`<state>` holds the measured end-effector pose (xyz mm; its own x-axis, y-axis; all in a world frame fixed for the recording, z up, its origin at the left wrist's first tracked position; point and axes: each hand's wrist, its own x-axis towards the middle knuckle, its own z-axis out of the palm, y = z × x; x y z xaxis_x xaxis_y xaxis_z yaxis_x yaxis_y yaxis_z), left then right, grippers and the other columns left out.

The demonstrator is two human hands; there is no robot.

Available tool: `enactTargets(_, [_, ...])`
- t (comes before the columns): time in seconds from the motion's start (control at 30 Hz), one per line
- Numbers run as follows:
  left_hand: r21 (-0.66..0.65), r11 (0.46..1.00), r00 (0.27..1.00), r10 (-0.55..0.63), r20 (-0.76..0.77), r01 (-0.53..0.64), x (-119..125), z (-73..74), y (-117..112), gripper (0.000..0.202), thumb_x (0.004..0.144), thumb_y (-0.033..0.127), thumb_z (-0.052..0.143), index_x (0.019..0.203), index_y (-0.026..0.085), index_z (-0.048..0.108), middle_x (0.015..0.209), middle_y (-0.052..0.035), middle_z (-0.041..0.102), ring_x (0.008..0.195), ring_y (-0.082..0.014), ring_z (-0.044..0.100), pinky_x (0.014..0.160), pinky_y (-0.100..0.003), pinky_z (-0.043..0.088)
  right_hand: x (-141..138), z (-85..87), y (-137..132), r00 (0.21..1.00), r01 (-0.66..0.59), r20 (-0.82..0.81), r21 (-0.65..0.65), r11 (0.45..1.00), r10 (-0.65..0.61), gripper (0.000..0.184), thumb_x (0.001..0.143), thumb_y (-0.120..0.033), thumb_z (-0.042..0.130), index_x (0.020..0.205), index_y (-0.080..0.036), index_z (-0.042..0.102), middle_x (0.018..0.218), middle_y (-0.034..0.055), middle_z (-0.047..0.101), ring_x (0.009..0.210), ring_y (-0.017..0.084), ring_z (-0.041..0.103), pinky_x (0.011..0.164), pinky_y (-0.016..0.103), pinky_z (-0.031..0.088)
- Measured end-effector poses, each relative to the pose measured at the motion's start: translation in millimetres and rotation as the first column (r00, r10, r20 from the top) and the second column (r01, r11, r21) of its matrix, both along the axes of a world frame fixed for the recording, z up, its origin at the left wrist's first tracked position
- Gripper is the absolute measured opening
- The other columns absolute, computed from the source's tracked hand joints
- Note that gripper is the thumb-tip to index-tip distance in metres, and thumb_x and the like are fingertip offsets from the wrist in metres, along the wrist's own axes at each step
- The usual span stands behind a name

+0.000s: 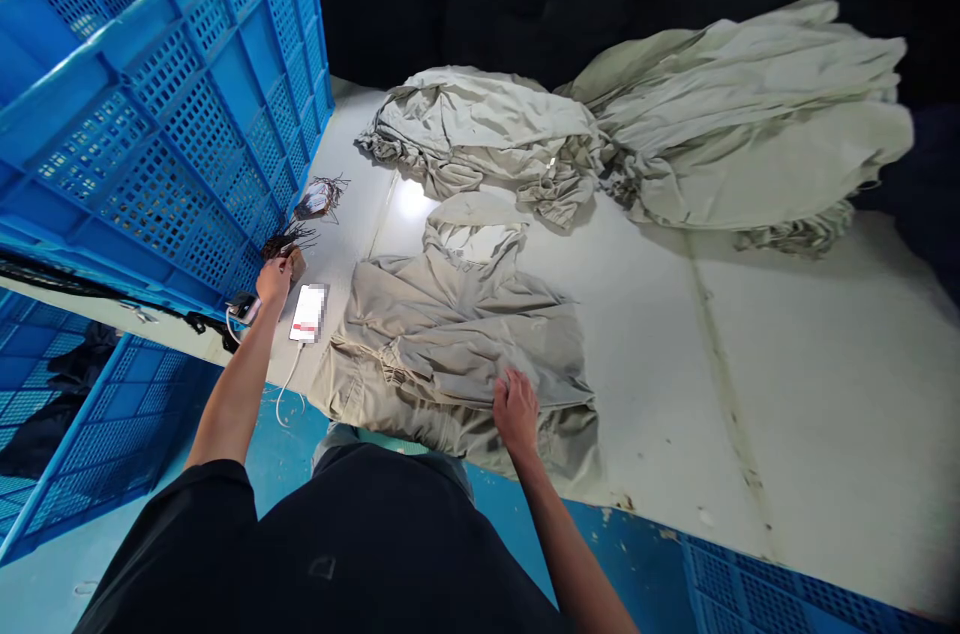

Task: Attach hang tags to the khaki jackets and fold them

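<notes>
A light khaki garment [465, 314] with an elastic-gathered opening lies folded over on the table in front of me. On its near right part rests my right hand [517, 407], palm down, fingers a little apart and gripping nothing. My left hand [274, 280] is stretched out to the left beside the blue crate. Its fingers are bent together at a bundle of thin dark strings [287, 241] with a brown wrapping; the fingertips are partly hidden. A second bundle of strings [321, 199], in a pale wrapping, lies just beyond it.
A tall blue mesh crate [172, 104] stands on the table's left end. A phone [307, 312] with a white cable [289, 384] lies near my left forearm. More khaki garments [487, 119] are heaped across the far side. Other blue crates [97, 424] stand below the table.
</notes>
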<state>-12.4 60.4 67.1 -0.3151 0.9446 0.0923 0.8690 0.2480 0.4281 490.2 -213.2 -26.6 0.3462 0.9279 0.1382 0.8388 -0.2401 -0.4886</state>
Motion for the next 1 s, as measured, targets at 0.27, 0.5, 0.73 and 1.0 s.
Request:
enactTargets(0.27, [-0.042, 0.999, 0.999, 0.026, -0.030, -0.027, 3, 1.5, 0, 0.032, 0.093, 0.038, 0.051, 0.106, 0.020, 0.074, 0.111, -0.0151, 0.067, 0.093, -0.0259, 0.064, 0.071, -0.030, 0.043, 5, 7.4, 24, 0.997, -0.076, 0.033, 0.064, 0.995, 0.074, 0.048, 0.100, -0.044, 0.030, 0.130, -0.016, 0.055, 0.133, 0.0184, 0.058, 0.129, 0.030, 0.048, 0.105, 0.052, 0.040])
enactTargets(0.5, [-0.030, 0.998, 0.997, 0.047, -0.068, -0.049, 3, -4.0, 3, 0.031, 0.093, 0.036, 0.052, 0.107, 0.020, 0.074, 0.107, -0.0153, 0.068, 0.093, -0.0280, 0.064, 0.071, -0.031, 0.043, 15, -2.4, 45, 0.995, -0.082, 0.057, 0.111, 0.990, 0.076, 0.047, 0.100, -0.042, 0.030, 0.131, -0.015, 0.054, 0.136, 0.0183, 0.056, 0.134, 0.030, 0.044, 0.108, 0.052, 0.038])
enactTargets(0.73, [0.044, 0.998, 0.995, 0.056, -0.083, -0.052, 4, -12.8, 4, 0.031, 0.092, 0.038, 0.052, 0.104, 0.021, 0.074, 0.106, -0.0148, 0.069, 0.093, -0.0283, 0.064, 0.070, -0.032, 0.044, 23, -18.0, 62, 0.995, -0.093, 0.055, 0.130, 0.987, 0.087, 0.047, 0.100, -0.040, 0.030, 0.134, -0.015, 0.052, 0.142, 0.0177, 0.051, 0.136, 0.029, 0.043, 0.109, 0.052, 0.038])
enactTargets(1.0, [-0.007, 0.999, 0.997, 0.045, -0.062, -0.046, 7, 1.5, 0, 0.031, 0.093, 0.037, 0.051, 0.104, 0.020, 0.074, 0.105, -0.0137, 0.069, 0.092, -0.0267, 0.064, 0.069, -0.031, 0.042, 20, -8.9, 58, 0.997, -0.077, 0.001, 0.076, 0.994, 0.077, 0.048, 0.100, -0.041, 0.030, 0.133, -0.015, 0.053, 0.138, 0.0186, 0.055, 0.135, 0.030, 0.043, 0.108, 0.053, 0.038])
